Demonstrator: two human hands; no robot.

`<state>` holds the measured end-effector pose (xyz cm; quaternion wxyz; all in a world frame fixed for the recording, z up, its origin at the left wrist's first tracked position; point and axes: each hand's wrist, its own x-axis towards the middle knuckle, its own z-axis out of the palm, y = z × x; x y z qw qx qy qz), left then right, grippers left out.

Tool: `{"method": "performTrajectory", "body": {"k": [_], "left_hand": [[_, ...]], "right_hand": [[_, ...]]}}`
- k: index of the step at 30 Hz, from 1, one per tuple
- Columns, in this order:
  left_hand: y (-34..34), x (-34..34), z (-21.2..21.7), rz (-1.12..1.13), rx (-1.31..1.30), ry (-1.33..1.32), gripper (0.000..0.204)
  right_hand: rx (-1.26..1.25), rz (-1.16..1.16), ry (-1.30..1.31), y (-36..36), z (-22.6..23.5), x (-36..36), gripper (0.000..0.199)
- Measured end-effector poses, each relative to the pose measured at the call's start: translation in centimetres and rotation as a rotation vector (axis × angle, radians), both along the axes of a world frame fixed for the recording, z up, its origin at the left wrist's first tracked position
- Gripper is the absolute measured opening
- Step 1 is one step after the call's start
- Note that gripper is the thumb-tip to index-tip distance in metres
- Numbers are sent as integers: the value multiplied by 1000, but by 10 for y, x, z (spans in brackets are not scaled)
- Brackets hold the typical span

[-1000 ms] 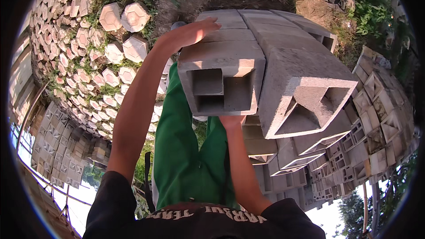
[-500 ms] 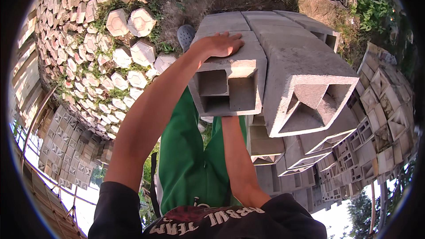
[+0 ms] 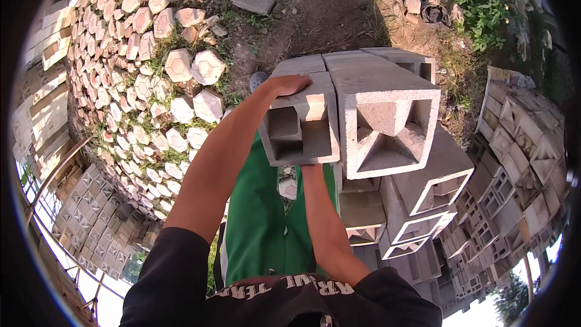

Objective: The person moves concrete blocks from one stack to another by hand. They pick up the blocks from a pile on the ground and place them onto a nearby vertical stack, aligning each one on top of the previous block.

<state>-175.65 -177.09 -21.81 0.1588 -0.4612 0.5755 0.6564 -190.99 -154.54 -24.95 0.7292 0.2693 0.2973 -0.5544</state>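
I hold a grey hollow concrete block at chest height, its open end facing me. My left hand lies flat on the block's top, near its left edge. My right hand is hidden beneath the block; only its forearm shows, rising to the underside. The block sits tight against a larger grey block with a diagonal-patterned opening, which tops a stack of similar blocks to my right.
Hexagonal paving stones cover the ground at left, with grass between them. Bare dirt lies ahead. More patterned blocks are stacked at the right and lower left. My green trousers show below.
The block and my hands have shifted right and slightly down in view. The held block now sits closer against the larger block on the stack.
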Motion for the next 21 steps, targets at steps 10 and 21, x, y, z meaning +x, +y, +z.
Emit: {"method": "performTrajectory", "body": {"k": [10,21], "left_hand": [[84,19,126,427,-468,-411,60],[368,36,205,864,-481,-411,42]], "right_hand": [[305,170,86,-29,149,-95,62],[159,1012,589,35,177,-138,66]]}}
